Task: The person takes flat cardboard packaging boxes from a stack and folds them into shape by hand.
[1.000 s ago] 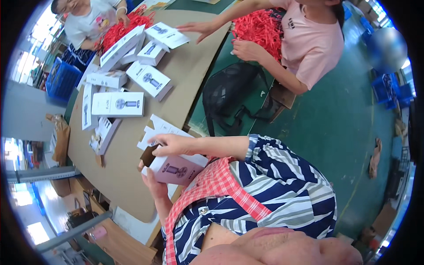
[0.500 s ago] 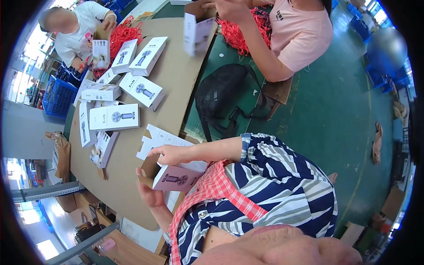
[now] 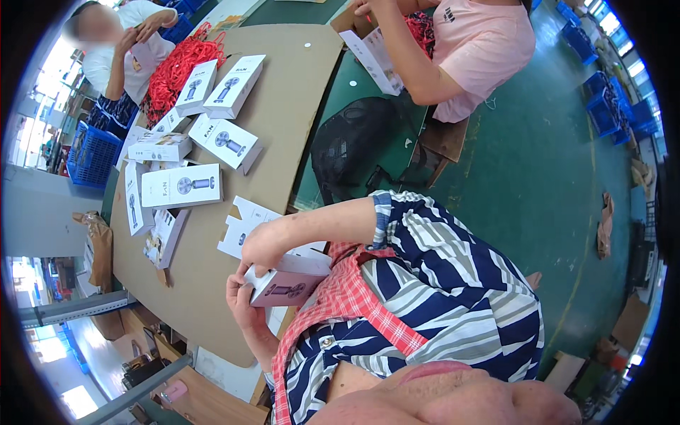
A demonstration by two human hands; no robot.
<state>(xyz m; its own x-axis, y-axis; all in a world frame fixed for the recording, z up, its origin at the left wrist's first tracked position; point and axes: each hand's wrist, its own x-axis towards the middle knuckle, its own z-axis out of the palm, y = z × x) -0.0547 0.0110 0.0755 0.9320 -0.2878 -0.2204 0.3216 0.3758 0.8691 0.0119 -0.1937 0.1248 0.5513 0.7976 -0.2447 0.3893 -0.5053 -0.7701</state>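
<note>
Against my apron I hold a small white fan carton (image 3: 294, 285), tilted, with a fan printed on its side. Its end, toward the table, has the flap folded in. My left hand (image 3: 243, 292) grips that end from below, fingers closed at its edge. From above, my right hand (image 3: 261, 248) bends down over the same end, its fingers pressed at the flap and partly hidden. Beneath my right forearm lies a flat, unfolded carton (image 3: 244, 218) with cut flaps.
Several finished-looking fan cartons (image 3: 183, 185) lie on the brown tabletop (image 3: 283, 92). Red cords (image 3: 185, 67) heap beyond them. A black bag (image 3: 354, 138) sits at the right. A co-worker in pink (image 3: 482, 57) handles a carton; another in white (image 3: 145, 53) stands far left.
The carton's flap, raised and open before, is now folded over its end. My right hand has moved down onto it, and my left fingers have closed round the edge. The pink-shirted co-worker's carton moved right.
</note>
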